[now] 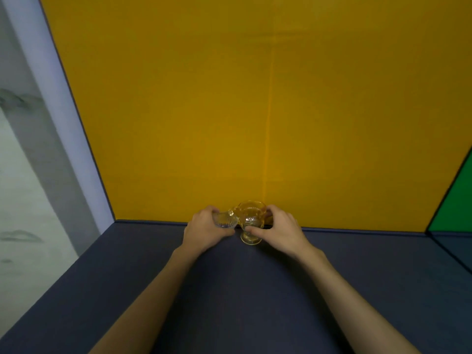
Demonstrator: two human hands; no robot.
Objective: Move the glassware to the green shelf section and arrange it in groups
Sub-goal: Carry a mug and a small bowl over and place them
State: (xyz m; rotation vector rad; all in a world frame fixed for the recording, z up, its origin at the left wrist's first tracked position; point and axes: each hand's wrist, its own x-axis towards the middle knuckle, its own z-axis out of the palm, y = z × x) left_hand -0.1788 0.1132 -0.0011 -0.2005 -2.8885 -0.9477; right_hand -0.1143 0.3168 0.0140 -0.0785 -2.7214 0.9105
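Two clear glass pieces stand at the back of a dark blue shelf floor [229, 290], against a yellow back panel [255, 111]. My left hand [204, 231] wraps a small ribbed glass cup [224, 221], tilted toward the right. My right hand [278, 229] grips a footed glass goblet [251, 221] by bowl and stem; its foot rests on the shelf. The two glasses touch each other. A green shelf section [454, 200] shows at the far right edge.
A pale lavender side wall [63, 111] bounds the yellow section on the left. A dark divider edge [444, 195] separates the yellow panel from the green section. Outside the shelf on the left is a grey-white wall with an ink-painting pattern [20, 175].
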